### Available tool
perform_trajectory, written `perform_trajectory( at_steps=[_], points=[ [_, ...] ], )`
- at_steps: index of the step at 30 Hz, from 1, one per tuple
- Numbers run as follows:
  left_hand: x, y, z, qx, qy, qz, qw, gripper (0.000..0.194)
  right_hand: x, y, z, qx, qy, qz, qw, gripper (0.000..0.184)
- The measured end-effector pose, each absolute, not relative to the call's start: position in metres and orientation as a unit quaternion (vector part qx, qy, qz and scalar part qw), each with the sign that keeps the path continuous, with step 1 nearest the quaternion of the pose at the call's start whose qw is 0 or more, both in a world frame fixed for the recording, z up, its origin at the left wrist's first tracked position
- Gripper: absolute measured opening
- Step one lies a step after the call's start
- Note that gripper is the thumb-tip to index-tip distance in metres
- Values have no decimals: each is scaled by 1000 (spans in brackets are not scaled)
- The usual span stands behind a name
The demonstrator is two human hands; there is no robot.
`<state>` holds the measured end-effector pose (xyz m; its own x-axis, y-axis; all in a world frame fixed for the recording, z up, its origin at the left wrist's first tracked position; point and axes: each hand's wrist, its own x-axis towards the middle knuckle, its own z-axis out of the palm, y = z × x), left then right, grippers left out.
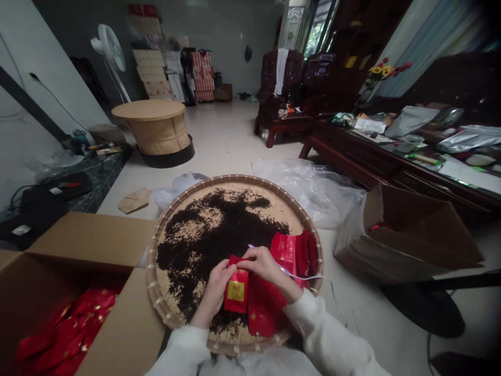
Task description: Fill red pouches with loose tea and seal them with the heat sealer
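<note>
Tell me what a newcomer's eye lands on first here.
The round woven tray dominates the centre of the floor, spread with dark tea leaves. At its near side, the left hand and right hand hold a red packet by its top. At lower left, an open cardboard box shows a pile of red packets inside.
</note>
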<state>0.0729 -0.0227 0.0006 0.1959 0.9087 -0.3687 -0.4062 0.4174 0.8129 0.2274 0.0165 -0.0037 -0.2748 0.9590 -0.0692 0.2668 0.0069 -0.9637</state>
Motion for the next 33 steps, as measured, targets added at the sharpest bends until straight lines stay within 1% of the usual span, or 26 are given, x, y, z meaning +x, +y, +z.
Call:
perform_trajectory(
  at_steps=[2,5,6,8,10,12,14,16,18,21,26,28,30,33],
  points=[
    [75,-24,-2,260,424,414,763,49,226,17,-7,-496,-615,513,335,27],
    [78,-24,-10,237,453,401,760,53,230,22,-11,-507,-629,494,323,23],
    [79,-23,-13,232,462,411,751,53,233,24,-13,-521,-639,464,324,21],
    [79,-21,-18,224,475,429,735,55,242,27,-16,-572,-669,363,305,23],
    [78,-19,-21,218,487,442,721,56,252,26,-20,-627,-702,247,230,34],
    [76,-18,-21,216,496,451,710,55,259,22,-26,-647,-731,174,128,48],
    [75,-17,-20,217,497,460,703,54,262,17,-31,-640,-752,145,66,57],
    [75,-16,-19,217,495,471,697,54,262,13,-36,-626,-766,137,48,58],
    [75,-16,-19,220,496,475,693,54,262,12,-38,-623,-768,144,48,54],
    [73,-17,-18,220,500,470,694,54,268,15,-40,-628,-753,181,71,48],
    [71,-17,-18,215,501,466,697,57,294,25,-38,-624,-739,232,101,58],
    [71,-17,-17,220,500,464,698,58,303,28,-33,-612,-741,244,133,58],
    [71,-17,-16,224,499,461,699,58,307,29,-24,-605,-726,268,189,58],
    [74,-18,-15,237,495,452,703,58,301,27,-2,-567,-699,341,272,55]
  ],
)
